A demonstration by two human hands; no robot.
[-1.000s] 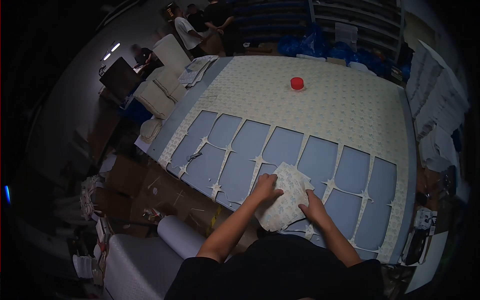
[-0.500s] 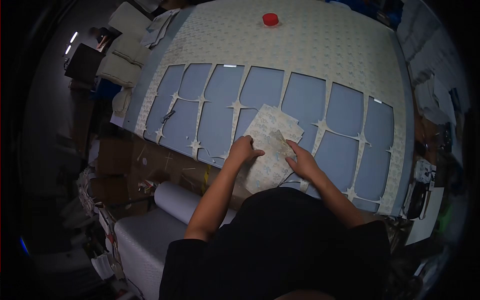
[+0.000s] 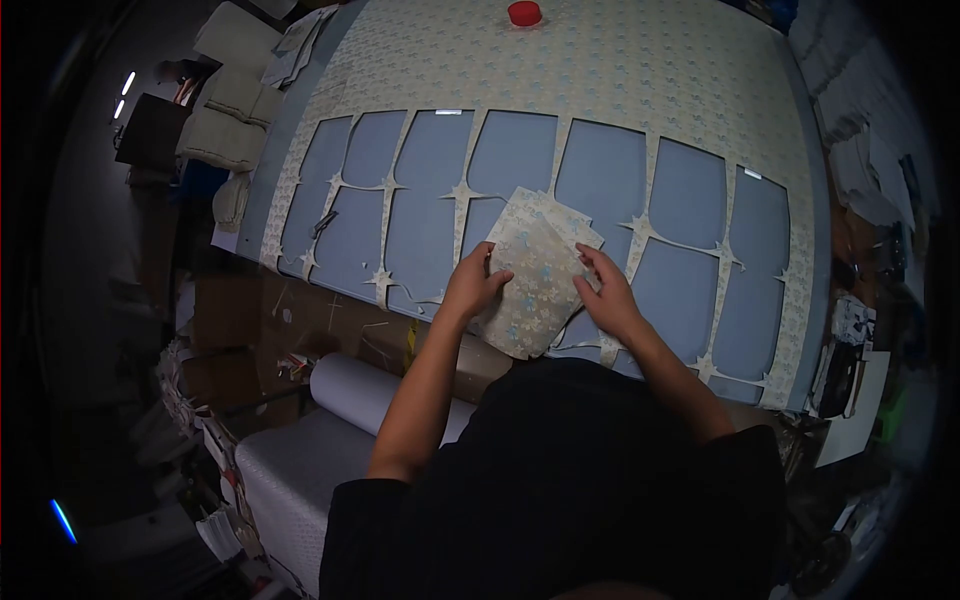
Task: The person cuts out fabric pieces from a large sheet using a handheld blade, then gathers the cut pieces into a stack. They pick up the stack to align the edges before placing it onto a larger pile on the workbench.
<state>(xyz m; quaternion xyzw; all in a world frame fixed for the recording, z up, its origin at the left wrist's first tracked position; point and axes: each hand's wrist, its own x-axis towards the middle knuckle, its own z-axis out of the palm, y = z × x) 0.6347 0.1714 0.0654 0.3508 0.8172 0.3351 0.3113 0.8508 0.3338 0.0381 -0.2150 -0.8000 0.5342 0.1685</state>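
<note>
Cut pieces of cream fabric (image 3: 530,285) with a blue floral print lie in a stack, fanned at the far end, in front of my body. My left hand (image 3: 474,284) grips the stack's left edge, thumb on top and fingers at the side. Along the right edge is my right hand (image 3: 606,290), its thumb and fingers apart, fingertips right at the fabric. Beneath and beyond the stack, the printed sheet (image 3: 620,60) covers the table, with several shaped openings cut out of it that bare the grey-blue tabletop (image 3: 600,175).
A red round object (image 3: 524,13) sits on the sheet at the far side. Small snips (image 3: 324,222) lie in a left opening. A grey fabric roll (image 3: 350,388) stands below the table's front edge. Folded fabric stacks (image 3: 230,105) and a person (image 3: 185,75) are at the far left.
The top piece's right corner, lifted and folded in my right hand before, now lies flat. My right hand has let go of it; my left hand keeps its hold.
</note>
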